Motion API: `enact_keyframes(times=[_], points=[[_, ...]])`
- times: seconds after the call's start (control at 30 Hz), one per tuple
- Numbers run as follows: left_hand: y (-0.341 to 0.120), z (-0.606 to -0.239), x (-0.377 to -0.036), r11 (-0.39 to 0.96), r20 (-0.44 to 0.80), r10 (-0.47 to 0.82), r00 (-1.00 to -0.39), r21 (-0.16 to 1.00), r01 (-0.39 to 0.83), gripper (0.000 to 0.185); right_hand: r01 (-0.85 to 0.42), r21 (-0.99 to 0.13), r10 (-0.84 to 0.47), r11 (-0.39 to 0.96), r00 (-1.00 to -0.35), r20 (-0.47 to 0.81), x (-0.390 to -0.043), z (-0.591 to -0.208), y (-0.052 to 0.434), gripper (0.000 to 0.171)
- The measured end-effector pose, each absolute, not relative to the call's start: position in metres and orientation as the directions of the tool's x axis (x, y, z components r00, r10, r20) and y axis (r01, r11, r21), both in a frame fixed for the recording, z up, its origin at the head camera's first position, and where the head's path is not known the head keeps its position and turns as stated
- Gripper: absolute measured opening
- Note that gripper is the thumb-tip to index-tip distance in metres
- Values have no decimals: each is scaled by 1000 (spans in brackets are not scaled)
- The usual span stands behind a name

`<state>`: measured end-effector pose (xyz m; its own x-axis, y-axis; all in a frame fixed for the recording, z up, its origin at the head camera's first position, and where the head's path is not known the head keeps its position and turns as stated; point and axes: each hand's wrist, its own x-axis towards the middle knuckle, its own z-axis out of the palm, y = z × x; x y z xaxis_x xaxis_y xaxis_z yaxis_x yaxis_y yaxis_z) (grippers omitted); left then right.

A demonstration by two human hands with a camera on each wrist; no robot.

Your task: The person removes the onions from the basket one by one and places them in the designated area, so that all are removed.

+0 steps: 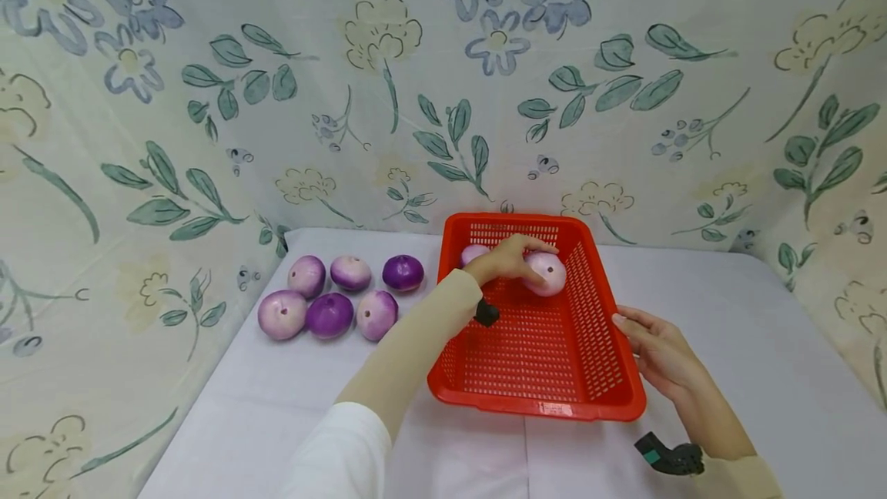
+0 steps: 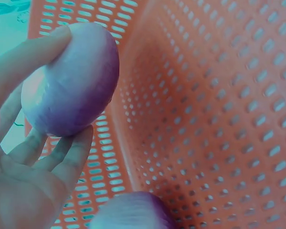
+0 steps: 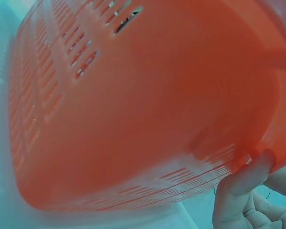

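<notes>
My left hand (image 1: 509, 259) reaches into the red plastic basket (image 1: 530, 409) and grips a pale purple onion (image 1: 547, 274) near its right side. In the left wrist view the thumb presses one side of that onion (image 2: 81, 81) while the fingers curl under it. A second onion (image 1: 473, 254) lies in the basket's back left, partly hidden by the hand. My right hand (image 1: 658, 349) holds the basket's right rim. The right wrist view shows its thumb (image 3: 257, 174) and fingers pinching the rim from outside.
Left of the basket, several purple and whitish onions (image 1: 329, 316) sit in two rows on the white-covered table (image 1: 277, 399). A floral cloth (image 1: 416, 98) hangs behind and along the sides. Small black devices (image 1: 675, 457) are strapped to my wrists.
</notes>
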<state>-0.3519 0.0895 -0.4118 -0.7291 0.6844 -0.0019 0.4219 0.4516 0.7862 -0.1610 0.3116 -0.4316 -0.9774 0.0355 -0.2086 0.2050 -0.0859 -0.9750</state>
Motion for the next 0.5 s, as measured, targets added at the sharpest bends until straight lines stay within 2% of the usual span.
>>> enact_keyframes(times=[0.3,0.5], points=[[83,-391,-341,382,-6,708,-706,844,376,58,206,-971,24,-121,-977,-211,-161,-431,312,32],[77,-382,-339,335,42,733,-679,847,413,58,214,-969,28,-121,-975,-219,-161,-431,313,35]])
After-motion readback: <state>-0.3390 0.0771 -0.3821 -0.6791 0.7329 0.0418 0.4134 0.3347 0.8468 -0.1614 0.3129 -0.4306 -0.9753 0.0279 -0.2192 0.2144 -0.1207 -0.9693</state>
